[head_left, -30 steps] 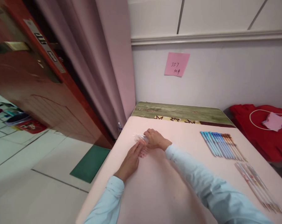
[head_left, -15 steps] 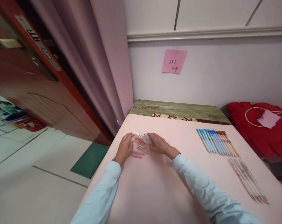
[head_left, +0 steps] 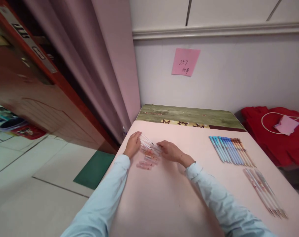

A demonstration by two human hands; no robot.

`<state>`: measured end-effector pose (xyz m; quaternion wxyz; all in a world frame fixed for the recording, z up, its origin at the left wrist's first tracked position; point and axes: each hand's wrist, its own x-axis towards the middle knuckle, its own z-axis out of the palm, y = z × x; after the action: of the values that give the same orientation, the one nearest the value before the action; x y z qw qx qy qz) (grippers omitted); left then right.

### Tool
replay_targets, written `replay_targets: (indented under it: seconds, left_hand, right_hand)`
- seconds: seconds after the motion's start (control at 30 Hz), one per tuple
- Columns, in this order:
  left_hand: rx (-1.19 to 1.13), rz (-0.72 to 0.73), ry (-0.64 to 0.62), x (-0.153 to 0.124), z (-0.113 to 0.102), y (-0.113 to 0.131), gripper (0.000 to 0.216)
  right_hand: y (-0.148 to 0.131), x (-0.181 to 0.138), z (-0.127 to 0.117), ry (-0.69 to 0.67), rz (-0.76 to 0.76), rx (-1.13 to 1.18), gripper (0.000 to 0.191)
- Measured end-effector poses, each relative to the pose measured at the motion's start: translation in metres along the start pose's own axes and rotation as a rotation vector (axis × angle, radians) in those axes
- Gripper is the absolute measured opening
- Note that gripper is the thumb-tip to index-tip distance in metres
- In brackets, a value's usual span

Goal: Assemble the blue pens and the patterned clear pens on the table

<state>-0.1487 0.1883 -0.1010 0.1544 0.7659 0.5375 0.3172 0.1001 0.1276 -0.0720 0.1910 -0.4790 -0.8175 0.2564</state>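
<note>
On the pink tabletop, my left hand [head_left: 133, 144] is closed around the left ends of several thin white pen refills [head_left: 145, 141]. My right hand [head_left: 171, 150] has its fingers curled at the right ends of the bundle, pinching clear pen barrels [head_left: 156, 150]. Between and below my hands lie transparent tubes with reddish-pink prints [head_left: 148, 152]. Short pinkish pen caps [head_left: 143, 165] rest nearest to me. The fingertips overlap the pieces, so the exact grip is partly hidden.
To the right lies a row of blue, violet and brown pens [head_left: 232, 150]. Several clear pens [head_left: 265, 193] lie nearer the table's right edge. Red cloth [head_left: 265, 141] bearing a pink paper is beyond it. A door [head_left: 47, 98] stands left; a pink note [head_left: 186, 62] hangs on the wall.
My left hand has shifted slightly left and away from me, spreading the white refills into clearer view. The pink caps now show more openly. My view has turned slightly.
</note>
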Motion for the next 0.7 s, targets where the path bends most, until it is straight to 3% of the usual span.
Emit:
replay_targets:
  seconds: [0.1, 0.2, 0.47, 0.7]
  left_hand:
    - [-0.031, 0.001, -0.145, 0.017, 0.005, -0.004, 0.043]
    - [-0.084, 0.001, -0.208, 0.015, 0.011, 0.002, 0.044]
    - [-0.23, -0.005, -0.185, -0.001, 0.011, 0.032, 0.039]
    - [-0.214, 0.0, -0.135, -0.011, 0.015, 0.04, 0.037]
  right_hand:
    - [-0.001, -0.001, -0.001, 0.037, 0.067, 0.027, 0.036]
    - [0.0, -0.003, 0.002, 0.085, 0.153, 0.024, 0.034]
    - [0.006, -0.006, 0.002, 0.132, 0.128, -0.01, 0.017]
    - [-0.003, -0.013, 0.008, 0.203, 0.126, -0.053, 0.01]
